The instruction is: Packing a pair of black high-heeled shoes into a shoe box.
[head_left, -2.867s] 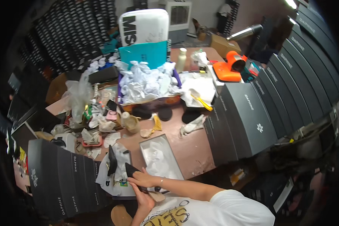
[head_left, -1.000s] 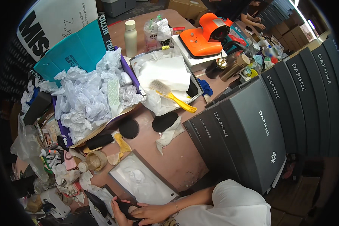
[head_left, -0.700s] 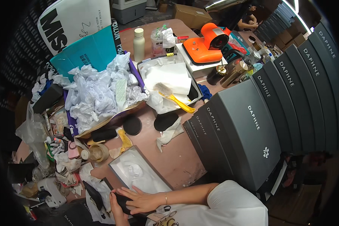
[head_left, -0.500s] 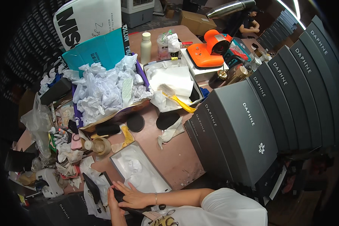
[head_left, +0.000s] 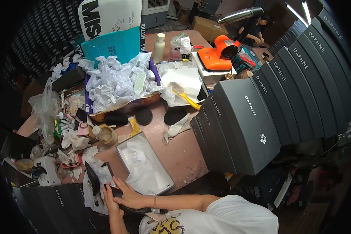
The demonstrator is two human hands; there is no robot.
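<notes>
While both hands grip a glossy black shoe (head_left: 123,195) at the near table (head_left: 183,152) edge, left hand (head_left: 110,198) beneath, right hand (head_left: 129,197) flat on top, an open box (head_left: 144,163) of crumpled white tissue sits just beside.

open shoebox lined with white tissue (head_left: 144,163) just beyond the hands | tape roll (head_left: 106,133) farther up on the table (head_left: 183,148) | box heaped with crumpled white paper (head_left: 117,84) well beyond | orange device (head_left: 218,58) at far end | dark grey shoeboxes (head_left: 261,113) stacked right of the hands
</notes>
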